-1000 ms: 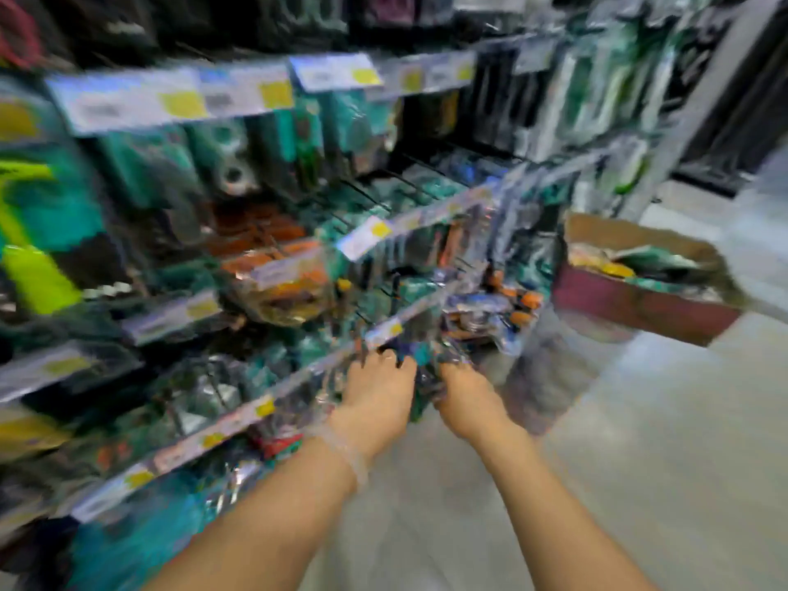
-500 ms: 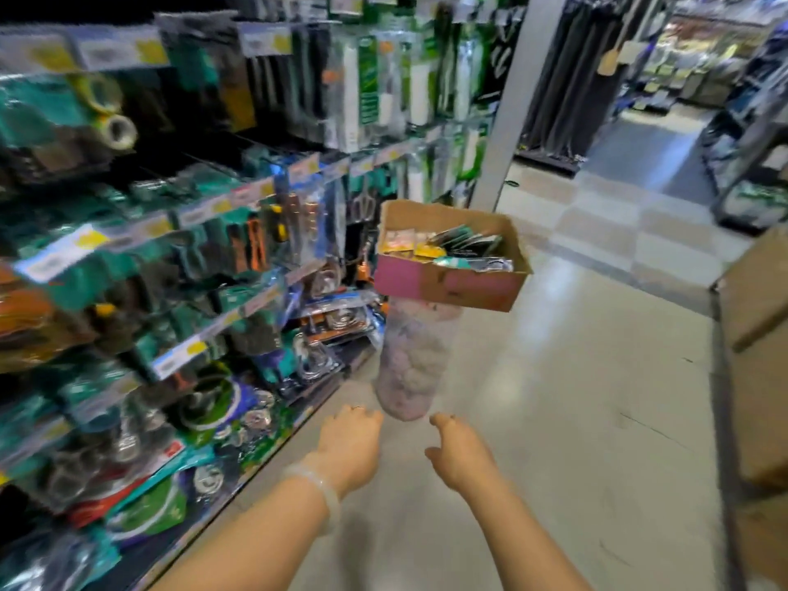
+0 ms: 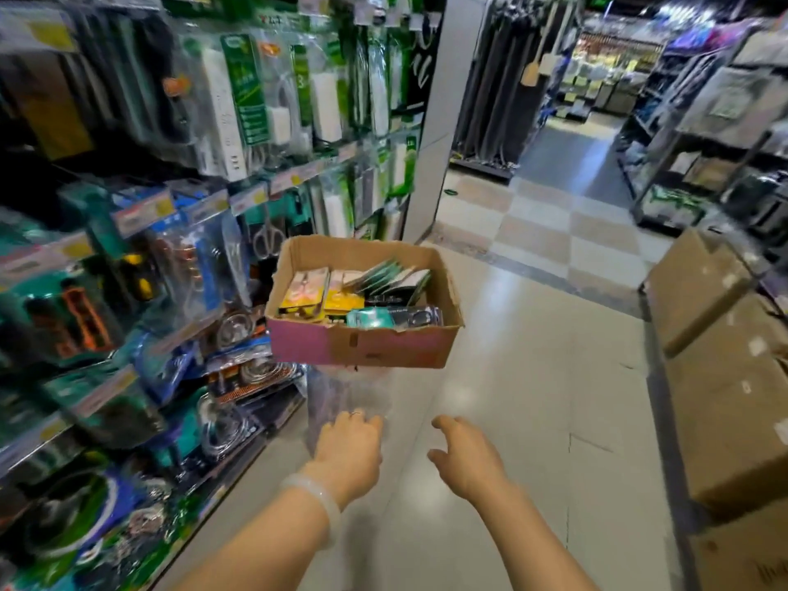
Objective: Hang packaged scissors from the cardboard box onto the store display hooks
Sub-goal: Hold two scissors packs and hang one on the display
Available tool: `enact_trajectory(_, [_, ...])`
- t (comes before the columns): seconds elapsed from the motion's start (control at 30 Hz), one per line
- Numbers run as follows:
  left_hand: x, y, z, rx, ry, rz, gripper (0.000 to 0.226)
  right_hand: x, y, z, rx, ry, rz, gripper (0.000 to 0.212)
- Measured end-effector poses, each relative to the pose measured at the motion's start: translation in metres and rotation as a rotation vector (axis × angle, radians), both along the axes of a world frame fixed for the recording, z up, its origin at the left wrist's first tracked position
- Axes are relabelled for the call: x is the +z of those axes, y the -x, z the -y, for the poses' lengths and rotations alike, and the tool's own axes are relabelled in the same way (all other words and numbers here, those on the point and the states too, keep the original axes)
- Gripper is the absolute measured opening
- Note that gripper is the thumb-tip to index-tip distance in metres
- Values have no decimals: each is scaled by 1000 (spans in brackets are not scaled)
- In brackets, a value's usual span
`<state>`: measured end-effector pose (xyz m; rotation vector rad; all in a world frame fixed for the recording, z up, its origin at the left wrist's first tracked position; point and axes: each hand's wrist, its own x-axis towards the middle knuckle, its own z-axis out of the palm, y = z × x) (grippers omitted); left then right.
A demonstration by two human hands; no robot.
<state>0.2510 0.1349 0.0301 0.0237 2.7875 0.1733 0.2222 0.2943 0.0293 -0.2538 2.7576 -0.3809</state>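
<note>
An open cardboard box (image 3: 383, 347) sits on a clear plastic-wrapped stand (image 3: 341, 394) in the aisle. It holds packaged scissors (image 3: 305, 294) on yellow cards, plus green, teal and dark packs. My left hand (image 3: 349, 450) is stretched out below the box with a pale bracelet on the wrist. It holds nothing. My right hand (image 3: 464, 458) hovers beside it, fingers loosely spread and empty. Both hands are short of the box. The display hooks (image 3: 204, 258) on the left carry hanging packs, among them a pair of scissors (image 3: 266, 238).
Shelving full of packaged goods runs down the left side. Stacked brown cartons (image 3: 725, 377) stand at the right. Glossy floor (image 3: 533, 377) lies between them. A white pillar (image 3: 430, 121) rises behind the box, with more shelves (image 3: 703, 164) at the far right.
Both hands have left the low hooks and come away empty. The view has swung right, from the display toward the box and aisle. The hands now reach forward below the box.
</note>
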Motion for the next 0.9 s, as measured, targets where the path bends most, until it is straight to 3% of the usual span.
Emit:
enact_trajectory(0.23, [24,121,2,46,-19,-86,42,29,142,21,66,81,-129,37])
enact_trajectory(0.5, [17,201,8,156,-69,-63,34,24,252,22,122,116,-153,38])
enact_trajectory(0.6, [8,226,6,244,-77,-52,41,16,295,20,166,140,-171,35])
enact_trajectory(0.9, [-2,293,-19,541,-115,13,46,-14,402,18,522,46,-123,50])
